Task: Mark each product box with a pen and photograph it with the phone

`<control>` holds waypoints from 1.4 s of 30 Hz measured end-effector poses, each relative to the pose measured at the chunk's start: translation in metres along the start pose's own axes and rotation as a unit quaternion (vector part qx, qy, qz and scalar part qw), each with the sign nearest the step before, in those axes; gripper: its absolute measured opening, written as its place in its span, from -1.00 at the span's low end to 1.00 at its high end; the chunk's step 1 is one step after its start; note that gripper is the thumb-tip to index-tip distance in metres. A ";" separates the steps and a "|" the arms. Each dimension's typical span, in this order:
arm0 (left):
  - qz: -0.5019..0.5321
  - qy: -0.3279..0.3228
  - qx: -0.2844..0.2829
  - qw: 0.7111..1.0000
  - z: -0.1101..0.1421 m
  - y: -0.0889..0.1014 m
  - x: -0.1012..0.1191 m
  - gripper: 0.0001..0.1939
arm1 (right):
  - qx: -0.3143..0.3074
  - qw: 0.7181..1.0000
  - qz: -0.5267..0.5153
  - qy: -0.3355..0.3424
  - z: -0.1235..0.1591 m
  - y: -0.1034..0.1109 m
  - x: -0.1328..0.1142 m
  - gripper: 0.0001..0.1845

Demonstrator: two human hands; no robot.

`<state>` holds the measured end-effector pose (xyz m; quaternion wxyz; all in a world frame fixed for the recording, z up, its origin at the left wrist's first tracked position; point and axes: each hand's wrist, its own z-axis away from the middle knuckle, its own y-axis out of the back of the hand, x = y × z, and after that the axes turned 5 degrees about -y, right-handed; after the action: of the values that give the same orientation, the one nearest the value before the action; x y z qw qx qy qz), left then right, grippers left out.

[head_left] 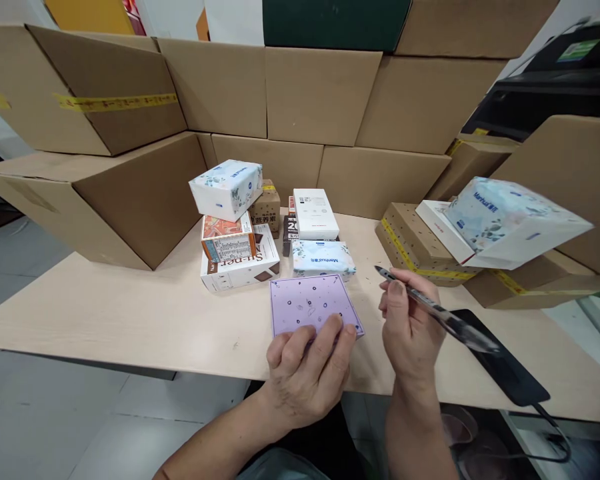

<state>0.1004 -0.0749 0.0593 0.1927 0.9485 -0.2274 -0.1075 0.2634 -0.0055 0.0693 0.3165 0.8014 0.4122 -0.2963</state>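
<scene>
A flat purple box (310, 303) with small dots lies near the front edge of the pale wooden table (130, 313). My left hand (307, 377) rests on its near edge, fingers curled over it and pressing it down. My right hand (410, 330) is just to the right of the box, closed around a dark pen (430, 303) whose tip points up and left, above the table. Behind the purple box lies a soft tissue pack (323, 258).
A pile of small cartons (240, 257), a tissue pack (226, 188) on top and a white box (315, 213) stand mid-table. A black flat device (500, 363) with cable lies right. Brown boxes (420, 243) and another tissue pack (505, 220) sit at right. Large cardboard cartons (320, 93) wall the back.
</scene>
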 end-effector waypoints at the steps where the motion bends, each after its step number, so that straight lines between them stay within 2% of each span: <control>1: -0.001 -0.003 0.000 1.000 0.000 0.000 -0.001 -0.62 | -0.015 0.998 0.051 0.021 -0.002 0.007 0.007 -0.75; 3: 0.000 -0.009 0.004 1.000 0.000 -0.001 -0.002 -0.63 | -0.079 0.983 0.163 0.043 -0.007 0.020 0.021 -0.68; 4: 0.004 -0.011 0.007 1.000 0.000 -0.002 -0.004 -0.64 | -0.126 0.965 0.225 0.041 -0.009 0.025 0.029 -0.62; 7: 0.022 -0.012 0.016 1.000 -0.002 -0.005 -0.007 -0.64 | -0.247 0.884 0.397 0.009 -0.011 0.028 0.047 -0.41; 9: 0.028 -0.014 0.020 0.999 -0.003 -0.007 -0.009 -0.64 | -0.288 0.838 0.463 -0.002 -0.010 0.023 0.054 -0.40; 10: 0.028 -0.014 0.021 0.999 -0.003 -0.007 -0.010 -0.64 | -0.303 0.824 0.479 -0.004 -0.009 0.019 0.056 -0.43; 13: 0.030 -0.017 0.017 0.999 -0.003 -0.007 -0.011 -0.64 | -0.332 0.807 0.488 -0.012 -0.005 0.012 0.058 -0.52; 16: 0.031 -0.027 0.011 0.999 -0.003 -0.004 -0.013 -0.62 | -0.347 0.813 0.466 -0.018 -0.001 0.021 0.065 -0.49; 18: 0.031 -0.033 0.008 0.999 -0.003 -0.004 -0.014 -0.62 | -0.322 0.833 0.449 -0.028 0.000 0.041 0.074 -0.49; 20: 0.028 -0.035 0.009 0.999 -0.003 -0.004 -0.015 -0.62 | -0.266 0.844 0.459 -0.074 -0.001 0.071 0.085 -0.40; 21: 0.025 -0.035 0.012 0.999 -0.003 -0.005 -0.015 -0.62 | -0.236 0.835 0.482 -0.119 -0.002 0.088 0.091 -0.27; 24: 0.018 -0.034 0.022 0.999 -0.003 -0.007 -0.015 -0.61 | -0.197 0.774 0.538 -0.270 -0.003 0.141 0.109 0.03; 26: 0.013 -0.035 0.027 0.999 -0.004 -0.008 -0.014 -0.62 | -0.204 0.749 0.535 -0.334 -0.002 0.169 0.120 0.09; 28: 0.007 -0.039 0.036 0.999 -0.004 -0.010 -0.014 -0.62 | -0.224 0.750 0.504 -0.366 0.001 0.187 0.130 0.08; 31: -0.003 -0.048 0.048 0.998 -0.003 -0.011 -0.014 -0.64 | -0.237 0.771 0.465 -0.363 0.003 0.199 0.134 -0.02; 34: -0.008 -0.046 0.033 0.998 -0.003 -0.012 -0.015 -0.63 | -0.217 0.795 0.465 -0.324 0.004 0.196 0.125 -0.07; 37: 0.013 -0.022 0.027 0.999 -0.002 -0.008 -0.013 -0.59 | -0.200 0.798 0.474 -0.316 0.007 0.190 0.112 -0.01; 40: 0.092 -0.007 0.066 0.994 0.006 -0.002 -0.001 -0.53 | -0.186 0.817 0.452 -0.306 0.017 0.184 0.103 0.07; 42: 0.198 -0.022 0.072 0.977 0.015 0.000 0.013 -0.50 | -0.165 0.842 0.423 -0.291 0.028 0.179 0.096 0.11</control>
<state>0.1073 -0.0863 0.0442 0.1366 0.8935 -0.4217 -0.0715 0.4557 -0.0636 0.0283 0.6442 0.7108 -0.0344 -0.2805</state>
